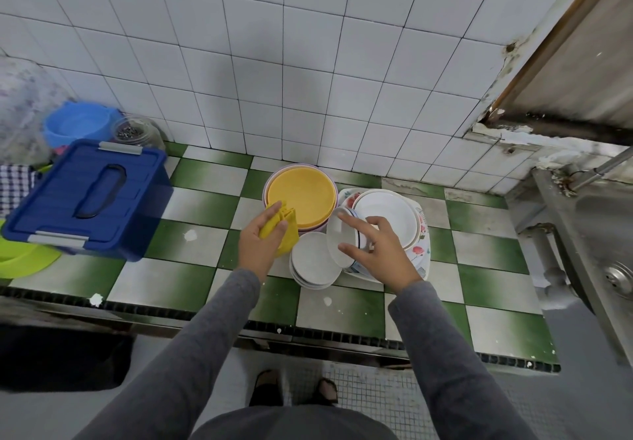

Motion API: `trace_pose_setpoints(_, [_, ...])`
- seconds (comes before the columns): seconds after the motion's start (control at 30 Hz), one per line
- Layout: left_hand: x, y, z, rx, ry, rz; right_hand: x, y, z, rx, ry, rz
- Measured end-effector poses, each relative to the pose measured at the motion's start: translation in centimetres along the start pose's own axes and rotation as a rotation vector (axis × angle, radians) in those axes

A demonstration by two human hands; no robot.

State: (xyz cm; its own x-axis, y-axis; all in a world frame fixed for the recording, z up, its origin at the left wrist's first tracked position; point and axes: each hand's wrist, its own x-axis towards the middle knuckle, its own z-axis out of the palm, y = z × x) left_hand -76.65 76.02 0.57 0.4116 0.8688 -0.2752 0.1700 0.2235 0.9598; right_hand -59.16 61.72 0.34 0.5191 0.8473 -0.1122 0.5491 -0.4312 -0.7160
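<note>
1. White blue-rimmed dish (339, 236) stands tilted on edge above the saucer stack (310, 265), at 9 o'clock of the right hand (378, 251), whose thumb and fingers grasp it.
2. Left hand (258, 244) clutches a yellow cloth (289, 234) at its 2 o'clock.

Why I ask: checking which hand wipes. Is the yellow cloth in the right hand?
No, the left hand grips the cloth, while the right hand holds a plate.
</note>
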Motion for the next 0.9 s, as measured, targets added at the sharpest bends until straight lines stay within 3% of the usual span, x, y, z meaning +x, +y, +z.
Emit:
trace_pose_setpoints(0.67, [0.4, 0.4, -0.1, 0.029, 0.021, 0.006, -0.5, -3.1, -1.1, -0.268, -0.055, -0.145])
trace_pose_setpoints(0.8, [0.4, 0.4, -0.1, 0.023, 0.022, 0.018, -0.4, -2.5, -1.0, -0.208, -0.032, -0.136])
trace_pose_setpoints(0.9, [0.2, 0.6, 0.0, 0.008, 0.025, 0.009, -0.4, -1.9, -0.3, 0.016, 0.082, -0.099])
